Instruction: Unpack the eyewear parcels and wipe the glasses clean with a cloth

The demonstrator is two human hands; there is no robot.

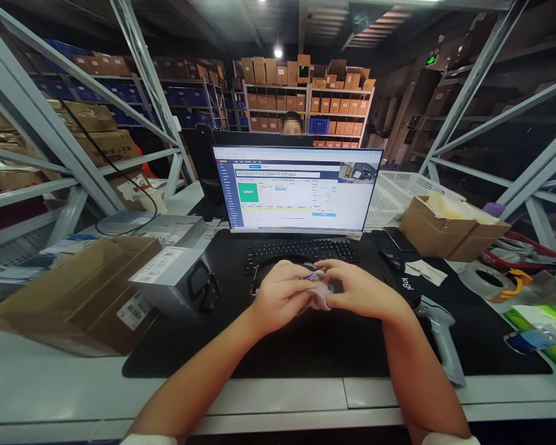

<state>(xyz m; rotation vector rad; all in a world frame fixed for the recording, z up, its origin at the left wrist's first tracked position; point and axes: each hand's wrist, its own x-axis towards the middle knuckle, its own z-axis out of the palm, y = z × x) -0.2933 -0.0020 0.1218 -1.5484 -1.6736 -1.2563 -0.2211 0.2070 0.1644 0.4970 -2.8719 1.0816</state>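
Observation:
My left hand (280, 295) and my right hand (359, 289) meet over the black desk mat (306, 346), just in front of the black keyboard (301, 252). Both pinch a small pale pink and purple thing (319, 290) between their fingertips; I cannot make out what it is. A thin dark loop, perhaps a cable, lies on the mat beneath the hands. The monitor (299, 188) behind the keyboard shows a white form with a green block.
A grey boxed product (176, 281) and an open brown carton (74, 293) lie at left. A barcode scanner (438, 327), black mouse (391, 258), phone, tape roll (488, 281) and open carton (445, 228) sit at right. A person sits behind the monitor. Steel racks stand on both sides.

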